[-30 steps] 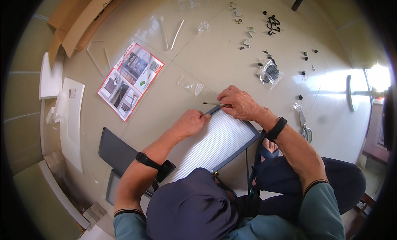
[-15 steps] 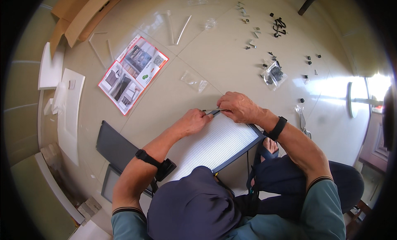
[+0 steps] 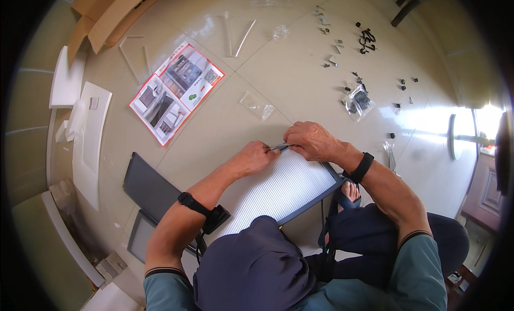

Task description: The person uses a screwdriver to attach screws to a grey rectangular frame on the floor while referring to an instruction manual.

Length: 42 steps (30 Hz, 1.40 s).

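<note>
A white ribbed panel in a dark frame [image 3: 309, 207] lies in front of me, its far corner between my hands. My left hand [image 3: 258, 157] is closed on a thin metal rod-like tool [image 3: 278, 146] whose exact kind is too small to make out. With fingertips pinched together, my right hand [image 3: 311, 141] grips the tool's other end, right over the frame's far corner. The fingers hide both ends of it and whatever sits at that corner.
Left of the panel lie a dark flat panel [image 3: 152, 183] and a printed sheet [image 3: 176, 94]. A clear plastic bag [image 3: 257, 106] lies beyond my hands. Farther right are a bag of black parts [image 3: 358, 102], scattered hardware, black hooks [image 3: 367, 40] and scissors [image 3: 392, 158]. Cardboard [image 3: 115, 22] stands far left.
The view has shifted slightly. Both hands stay at the frame's far corner, and the tool between them now lies a little differently.
</note>
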Available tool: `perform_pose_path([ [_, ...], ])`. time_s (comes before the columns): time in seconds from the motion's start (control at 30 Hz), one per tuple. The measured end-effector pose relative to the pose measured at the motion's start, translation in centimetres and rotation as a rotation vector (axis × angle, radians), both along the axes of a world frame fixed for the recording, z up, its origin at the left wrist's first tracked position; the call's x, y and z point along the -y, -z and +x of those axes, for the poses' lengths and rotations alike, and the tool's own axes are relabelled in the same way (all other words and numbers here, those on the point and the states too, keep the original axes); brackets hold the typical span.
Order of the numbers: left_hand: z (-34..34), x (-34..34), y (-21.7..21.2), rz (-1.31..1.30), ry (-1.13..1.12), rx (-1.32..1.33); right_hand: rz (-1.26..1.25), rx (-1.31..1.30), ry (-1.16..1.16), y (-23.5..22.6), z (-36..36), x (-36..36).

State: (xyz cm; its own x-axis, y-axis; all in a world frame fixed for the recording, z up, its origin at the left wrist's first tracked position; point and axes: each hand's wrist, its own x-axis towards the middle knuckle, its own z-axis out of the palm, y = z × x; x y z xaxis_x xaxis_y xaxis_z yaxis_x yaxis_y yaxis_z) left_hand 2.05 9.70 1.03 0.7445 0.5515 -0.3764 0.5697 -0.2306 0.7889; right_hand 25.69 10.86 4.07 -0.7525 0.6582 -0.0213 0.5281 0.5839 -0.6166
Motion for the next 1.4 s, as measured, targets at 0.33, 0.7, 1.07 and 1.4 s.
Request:
perform_pose_path([
  [0.33,0.3,-0.5,-2.6,-0.341,-0.270,-0.163,-0.032,-0.004,-0.048,-0.7,-0.2,-0.5],
  [0.7,-0.5,-0.9,-2.4,-0.367,-0.242,-0.072,-0.018,-0.026,-0.132,-1.5,-0.3,-1.9],
  [1.07,-0.8,-0.8,-2.7,-0.472,-0.309,-0.073,-0.097,0.034,-0.178,-1.4,-0.1,-3.1],
  [1.4,0.2,0.0,-0.6,-0.375,-0.368,-0.075,0.001,0.072,-0.031,-0.7,-0.3,-1.2],
])
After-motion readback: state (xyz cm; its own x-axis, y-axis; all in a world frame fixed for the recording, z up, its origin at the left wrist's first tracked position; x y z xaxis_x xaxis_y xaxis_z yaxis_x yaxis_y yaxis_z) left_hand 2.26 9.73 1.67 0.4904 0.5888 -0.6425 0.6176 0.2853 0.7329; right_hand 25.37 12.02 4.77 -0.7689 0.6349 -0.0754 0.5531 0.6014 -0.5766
